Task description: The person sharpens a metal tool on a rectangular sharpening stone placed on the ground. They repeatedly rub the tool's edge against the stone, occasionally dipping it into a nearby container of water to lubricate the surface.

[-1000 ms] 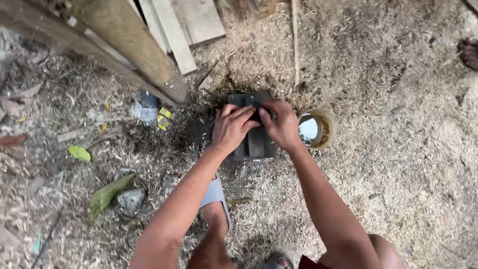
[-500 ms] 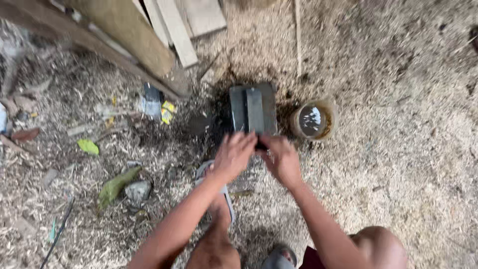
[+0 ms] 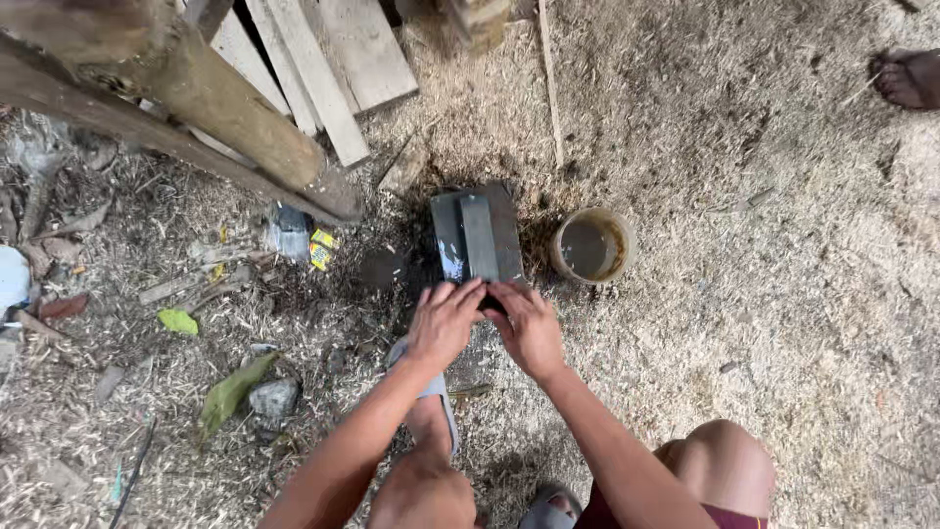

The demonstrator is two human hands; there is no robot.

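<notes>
I see only a small crumpled yellow wrapper (image 3: 322,248) lying on the littered ground at centre left, just beside a grey crumpled packet (image 3: 290,231).

I note a round tub of murky water (image 3: 591,247) on the sawdust ground (image 3: 783,294). Planks (image 3: 323,69) and a log (image 3: 211,93) lie at the upper left. Green leaves (image 3: 232,390), a stone (image 3: 273,398) and a yellow wrapper (image 3: 321,248) sit nearby.
</notes>
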